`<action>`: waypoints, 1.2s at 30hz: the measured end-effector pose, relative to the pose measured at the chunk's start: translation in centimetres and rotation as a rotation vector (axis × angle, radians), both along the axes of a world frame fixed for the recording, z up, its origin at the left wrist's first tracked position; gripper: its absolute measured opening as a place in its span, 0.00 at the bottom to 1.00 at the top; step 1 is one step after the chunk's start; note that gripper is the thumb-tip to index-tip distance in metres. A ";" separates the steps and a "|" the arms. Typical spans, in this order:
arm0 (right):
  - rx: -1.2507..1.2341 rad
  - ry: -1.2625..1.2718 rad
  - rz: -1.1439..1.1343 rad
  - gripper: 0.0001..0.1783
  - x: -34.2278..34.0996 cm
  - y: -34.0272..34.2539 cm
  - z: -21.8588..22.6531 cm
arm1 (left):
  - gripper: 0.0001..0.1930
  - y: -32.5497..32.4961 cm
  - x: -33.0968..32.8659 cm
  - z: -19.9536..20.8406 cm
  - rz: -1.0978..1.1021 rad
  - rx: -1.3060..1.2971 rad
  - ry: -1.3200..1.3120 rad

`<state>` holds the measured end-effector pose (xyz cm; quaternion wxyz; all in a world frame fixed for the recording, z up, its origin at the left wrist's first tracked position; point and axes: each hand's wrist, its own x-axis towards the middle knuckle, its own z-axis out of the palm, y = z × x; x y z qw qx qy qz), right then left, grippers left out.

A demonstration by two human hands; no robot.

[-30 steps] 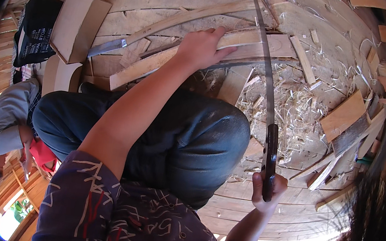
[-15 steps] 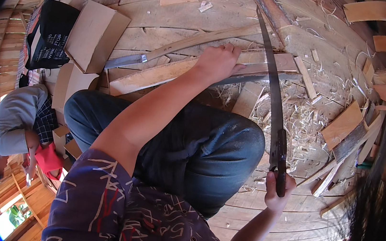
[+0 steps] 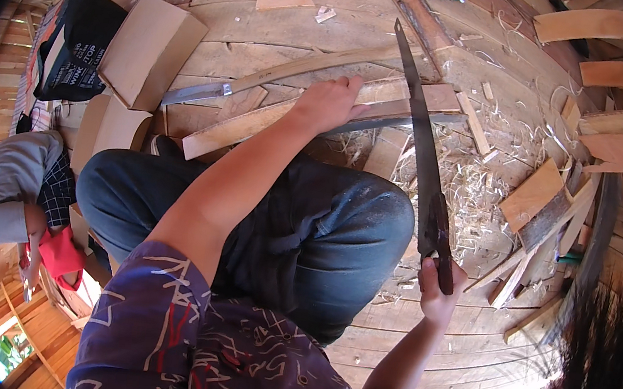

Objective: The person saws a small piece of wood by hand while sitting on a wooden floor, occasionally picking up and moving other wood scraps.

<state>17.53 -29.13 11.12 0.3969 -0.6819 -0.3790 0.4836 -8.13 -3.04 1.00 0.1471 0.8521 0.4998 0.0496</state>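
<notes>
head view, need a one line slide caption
Left hand on a wooden board, right hand gripping a long-bladed saw, beside scattered wood shavings.

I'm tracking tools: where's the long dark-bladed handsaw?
In the head view, the handsaw is right of centre, in the right hand, beside the blue denim knee.

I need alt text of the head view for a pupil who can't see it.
A person's right hand grips a handsaw pointing away from the body, while the left hand rests on a wooden board. Curled shavings and wood offcuts litter the plank floor; at left is another person.
</notes>
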 end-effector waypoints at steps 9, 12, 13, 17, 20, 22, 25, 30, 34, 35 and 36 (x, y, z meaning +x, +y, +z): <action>0.004 0.039 -0.012 0.16 0.2 -0.7 -0.3 | 0.24 -2.8 0.2 0.9 -0.017 -0.146 0.038; 0.007 0.013 0.010 0.16 0.0 -0.7 -0.3 | 0.24 -2.9 -1.0 1.4 -0.022 -0.203 0.035; 0.007 0.017 -0.002 0.16 -0.2 -0.6 -0.3 | 0.24 -3.2 -1.2 1.3 0.014 -0.196 0.035; 0.022 0.016 -0.026 0.16 -0.3 -0.9 -0.7 | 0.24 -4.1 -1.3 0.8 0.028 -0.040 0.067; 0.006 -0.017 -0.020 0.17 -0.1 -1.4 -0.6 | 0.24 -4.3 -0.7 1.1 -0.059 0.103 0.174; -0.010 -0.042 0.001 0.17 -0.4 -1.4 0.0 | 0.25 -4.0 -0.5 1.1 -0.071 0.109 0.174; -0.020 -0.014 -0.007 0.17 -0.3 -2.3 -0.1 | 0.26 -3.2 -0.5 0.2 -0.038 0.090 0.038; -0.021 -0.116 0.058 0.18 0.0 -2.5 0.7 | 0.31 -1.6 0.6 -1.1 -0.035 0.080 -0.095; 0.011 -0.166 0.104 0.16 1.3 -2.7 1.1 | 0.38 -1.3 1.0 -0.3 0.029 -0.172 -0.087; 0.015 -0.174 0.121 0.16 1.7 -2.6 1.1 | 0.38 -1.2 0.9 -0.6 0.041 -0.167 -0.101; 0.020 -0.181 0.135 0.15 2.0 -2.6 1.0 | 0.38 -1.0 0.8 -0.7 0.050 -0.162 -0.112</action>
